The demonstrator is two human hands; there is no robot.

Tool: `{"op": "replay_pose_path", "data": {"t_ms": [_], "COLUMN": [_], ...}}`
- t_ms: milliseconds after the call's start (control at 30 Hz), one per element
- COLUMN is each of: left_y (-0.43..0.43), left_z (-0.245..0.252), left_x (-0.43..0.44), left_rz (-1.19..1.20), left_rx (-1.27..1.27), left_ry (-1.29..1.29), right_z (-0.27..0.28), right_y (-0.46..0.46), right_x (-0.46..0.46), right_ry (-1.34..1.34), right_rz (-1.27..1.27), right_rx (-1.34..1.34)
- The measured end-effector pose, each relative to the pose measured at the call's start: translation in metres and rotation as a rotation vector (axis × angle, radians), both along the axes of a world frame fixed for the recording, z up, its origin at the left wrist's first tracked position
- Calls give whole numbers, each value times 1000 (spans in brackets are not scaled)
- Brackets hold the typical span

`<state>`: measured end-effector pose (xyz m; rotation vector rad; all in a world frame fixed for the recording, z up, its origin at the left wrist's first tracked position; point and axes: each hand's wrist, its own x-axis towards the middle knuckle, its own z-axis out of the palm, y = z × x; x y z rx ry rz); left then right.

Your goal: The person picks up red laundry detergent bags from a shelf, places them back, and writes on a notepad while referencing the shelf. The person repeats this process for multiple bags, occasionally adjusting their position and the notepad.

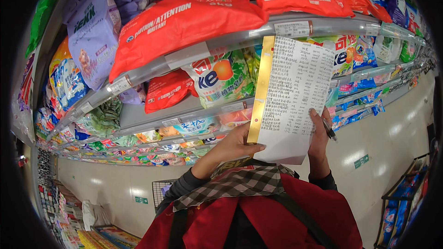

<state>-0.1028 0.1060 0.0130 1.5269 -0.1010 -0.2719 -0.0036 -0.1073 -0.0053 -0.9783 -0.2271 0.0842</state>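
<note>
My left hand (237, 147) grips the lower left corner of a sheet of paper (294, 86) covered in handwritten lines, with a gold strip (262, 93) along its left edge. My right hand (320, 128) pinches the sheet's right edge and also holds a black pen (330, 130), its tip pointing down and to the right. The sheet hangs in front of a store shelf. Behind and left of it, a white and green bag of laundry powder (225, 77) stands on the shelf below a large red bag (187, 24).
Shelf edges with price labels (292, 28) curve across the view. A purple bag (91, 38) overhangs at the left. A wire basket (162, 191) stands on the floor below, and a rack with blue packs (401, 207) is at the lower right.
</note>
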Motion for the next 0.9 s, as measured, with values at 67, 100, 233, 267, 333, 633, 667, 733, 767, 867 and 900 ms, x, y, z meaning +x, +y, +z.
{"op": "replay_pose_path", "data": {"t_ms": [67, 100, 233, 267, 333, 633, 667, 733, 767, 867, 900], "left_y": [1, 1, 0, -1, -1, -5, -5, -7, -7, -8, -9], "left_z": [-1, -1, -4, -4, -4, -7, -8, -10, -11, -13, -13], "left_x": [0, 0, 0, -1, -1, -4, -4, -4, -4, -5, -5], "left_rz": [0, -6, -5, -6, -4, 2, -1, -3, -3, -5, -12], "left_rx": [22, 25, 45, 54, 64, 91, 102, 112, 112, 96, 83], "left_ry": [9, 32, -54, -60, -67, -63, -68, -70, -68, -53, -54], "right_z": [-1, -1, -3, -3, -3, -3, -4, -5, -6, -6, -6], "right_y": [0, 1, -1, -1, -1, -4, -5, -6, -7, -9, -9], "right_x": [1, 2, 3, 3, 3, 0, 0, -1, -1, -1, -2], "right_ry": [-1, -1, 0, 3, 2, -1, -1, 5, 1, -5, -1], "right_rz": [5, 8, 29, 5, 14, 4, -6, 0, -10, 2, 1], "right_rx": [1, 3, 30, 1, 15, 6, -5, 17, 4, 18, 23]}}
